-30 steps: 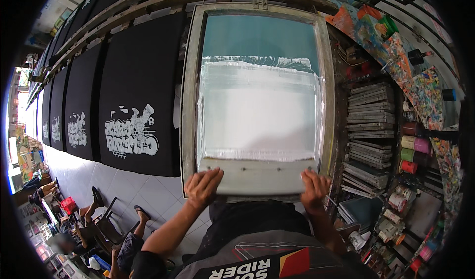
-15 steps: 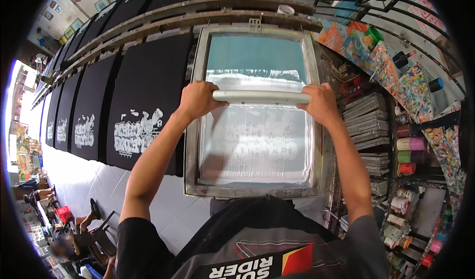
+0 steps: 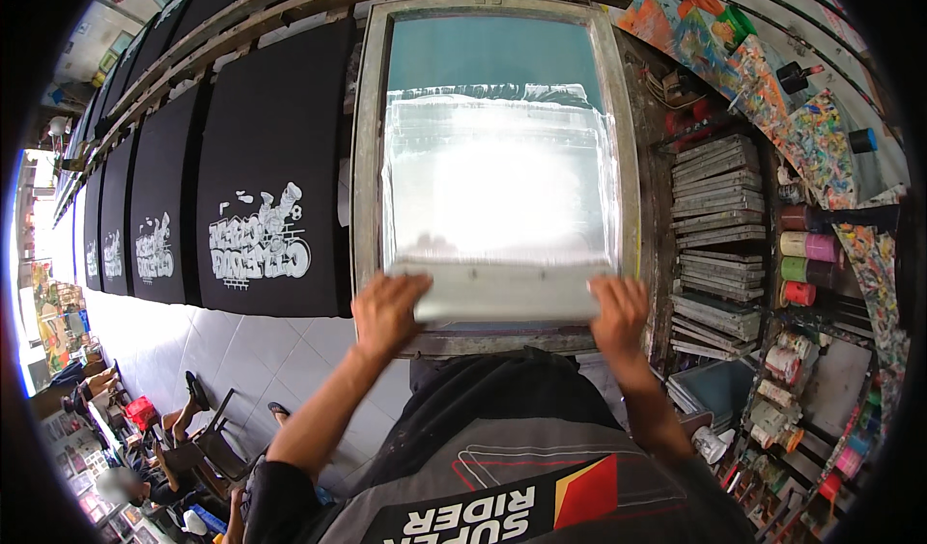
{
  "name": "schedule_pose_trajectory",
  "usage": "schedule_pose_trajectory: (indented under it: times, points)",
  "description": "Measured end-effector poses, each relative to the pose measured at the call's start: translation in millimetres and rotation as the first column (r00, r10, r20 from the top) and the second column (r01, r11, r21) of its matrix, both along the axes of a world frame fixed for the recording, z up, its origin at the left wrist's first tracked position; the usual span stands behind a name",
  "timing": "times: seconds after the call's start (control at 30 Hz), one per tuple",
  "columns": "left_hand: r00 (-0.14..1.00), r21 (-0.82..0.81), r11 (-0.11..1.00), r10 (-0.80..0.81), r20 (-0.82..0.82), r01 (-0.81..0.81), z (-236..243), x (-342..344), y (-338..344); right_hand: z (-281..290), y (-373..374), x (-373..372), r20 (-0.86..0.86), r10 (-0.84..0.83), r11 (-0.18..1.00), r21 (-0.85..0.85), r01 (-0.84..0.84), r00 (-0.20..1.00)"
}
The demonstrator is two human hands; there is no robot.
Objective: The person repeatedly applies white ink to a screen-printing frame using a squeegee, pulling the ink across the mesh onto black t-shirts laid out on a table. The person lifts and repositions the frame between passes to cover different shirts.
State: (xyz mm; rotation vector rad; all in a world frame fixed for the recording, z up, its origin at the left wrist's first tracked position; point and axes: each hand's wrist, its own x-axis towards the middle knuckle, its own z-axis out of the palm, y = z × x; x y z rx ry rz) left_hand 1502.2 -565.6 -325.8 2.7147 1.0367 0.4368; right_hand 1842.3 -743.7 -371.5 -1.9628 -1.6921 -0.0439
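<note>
My left hand (image 3: 391, 310) and my right hand (image 3: 618, 314) grip the two ends of a wide, pale squeegee (image 3: 507, 291), slightly blurred, lying across the near part of a screen frame (image 3: 366, 148) just in front of my body. Inside the frame, a broad coat of white ink (image 3: 492, 187) covers most of the mesh, ending in a ragged ridge toward the far side, where bare teal mesh (image 3: 488, 47) shows. Glare on the ink hides any design beneath. My fingers are wrapped over the squeegee's ends.
Black fabric panels (image 3: 275, 110) with white prints line wooden rails (image 3: 203, 37) at left. Stacked screens (image 3: 719, 206), paint tubs (image 3: 806, 246) and paint-spattered boards (image 3: 821, 148) are at right. Another person (image 3: 174, 486) sits at lower left, beside a chair (image 3: 217, 447) on the tiled floor.
Half a second ago both hands held the squeegee mid-screen with a design showing through; they have since drawn it toward me, leaving white ink over that area. A second ago it was similarly low.
</note>
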Motion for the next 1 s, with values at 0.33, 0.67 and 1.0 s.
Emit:
schedule_pose_trajectory:
  times: [0.33, 0.67, 1.0]
  points:
    - [0.999, -0.069, 0.998, 0.018, 0.026, -0.017, 19, -8, -37, 23, -39, -10, 0.004, 0.03, 0.994, -0.106, -0.03, 1.0]
    - [0.998, 0.131, 0.991, 0.019, 0.065, -0.028, -6, -19, -59, -14, -60, -23, 0.091, 0.014, 1.0, 0.01, -0.015, 0.996]
    - [0.994, 0.24, 0.97, -0.062, 0.086, 0.039, -32, 42, 93, -35, 97, 47, 0.101, -0.008, 0.997, 0.079, 0.0, 0.995]
